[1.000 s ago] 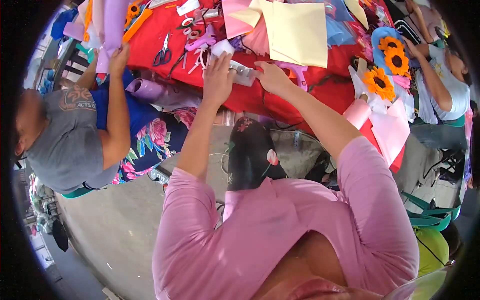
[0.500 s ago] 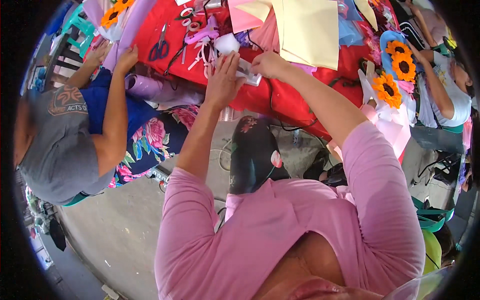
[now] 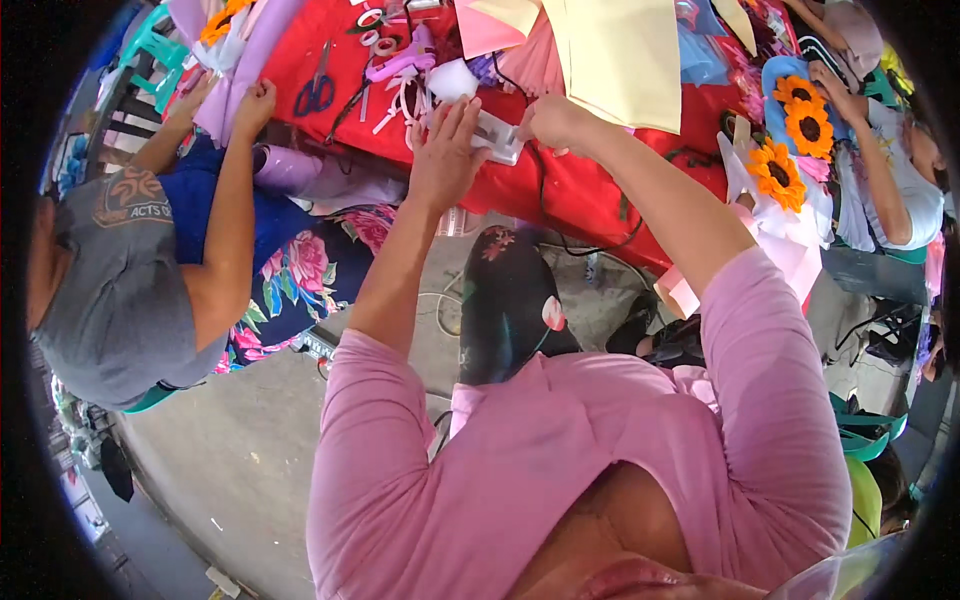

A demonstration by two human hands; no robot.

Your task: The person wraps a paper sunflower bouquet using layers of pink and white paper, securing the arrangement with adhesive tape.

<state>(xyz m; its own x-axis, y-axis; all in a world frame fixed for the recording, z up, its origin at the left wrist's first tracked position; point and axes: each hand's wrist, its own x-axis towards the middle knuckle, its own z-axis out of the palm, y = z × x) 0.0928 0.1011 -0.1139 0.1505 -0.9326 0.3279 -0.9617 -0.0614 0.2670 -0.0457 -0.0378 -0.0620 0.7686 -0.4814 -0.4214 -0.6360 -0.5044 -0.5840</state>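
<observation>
On the near edge of the red-covered table (image 3: pixel 480 185), my left hand (image 3: pixel 446 150) lies with its fingers stretched out, against the left side of a small whitish, see-through object (image 3: pixel 498 138). What kind of thing it is cannot be made out. To its right is my right hand (image 3: pixel 562 124), its fingers curled closed; whatever they pinch is hidden. A white rounded wad (image 3: pixel 452 82) sits just beyond my left fingertips. Left of it are white strips (image 3: pixel 398 108) and a pink-purple glue gun (image 3: pixel 404 56).
Scissors (image 3: pixel 315 92) and tape rolls (image 3: pixel 378 44) lie left. Cream paper sheets (image 3: pixel 615 65) cover the table's far middle. Dark cords (image 3: pixel 541 190) hang at the edge. A co-worker (image 3: pixel 150 270) handles purple wrapping at left; sunflower bouquets (image 3: pixel 776 175) stand right beside another person.
My right hand has moved slightly right, off the whitish object, with its fingers more curled. My left hand remains beside that object, its fingers a little more spread.
</observation>
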